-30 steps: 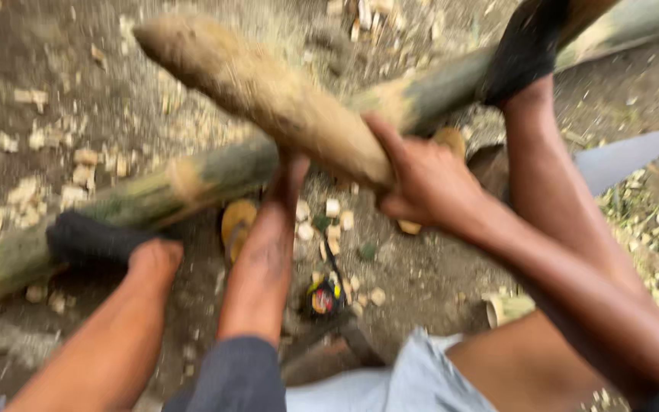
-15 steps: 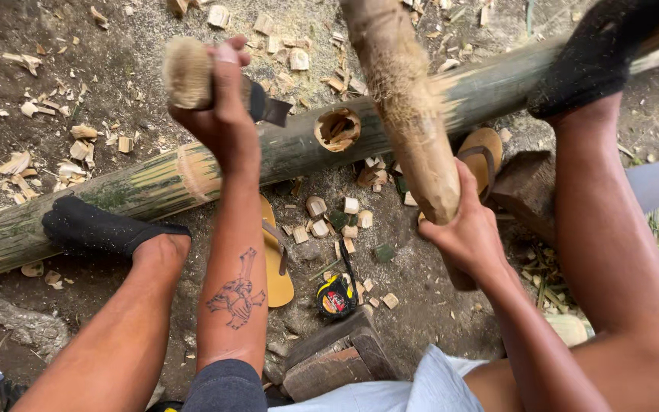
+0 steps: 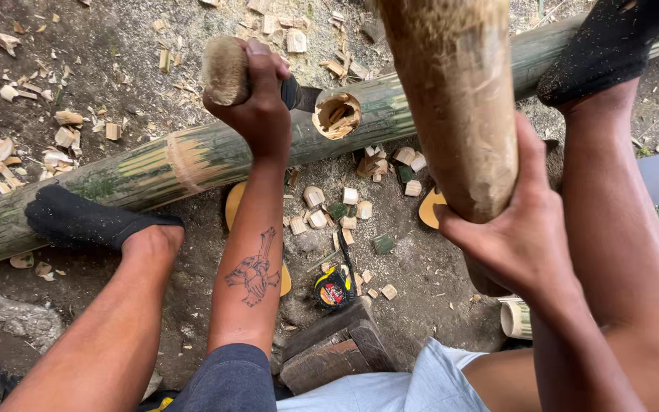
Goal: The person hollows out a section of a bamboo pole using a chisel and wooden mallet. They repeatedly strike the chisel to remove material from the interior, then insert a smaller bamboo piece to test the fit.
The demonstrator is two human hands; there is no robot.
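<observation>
A chisel (image 3: 268, 80) with a thick wooden handle stands at a rough hole (image 3: 337, 114) cut in the top of a long green bamboo pole (image 3: 184, 156) lying across the dirt ground (image 3: 62, 53); loose wood chips sit inside the hole. The left hand (image 3: 257, 103), forearm stretched forward, has its fingers closed tight round the chisel handle. The right hand (image 3: 516, 229) grips a heavy wooden club (image 3: 455, 99), raised near the camera. Two feet in black socks (image 3: 85, 217) press on the pole. Cut blocks (image 3: 345, 210) and a tape measure (image 3: 335, 288) lie just below.
</observation>
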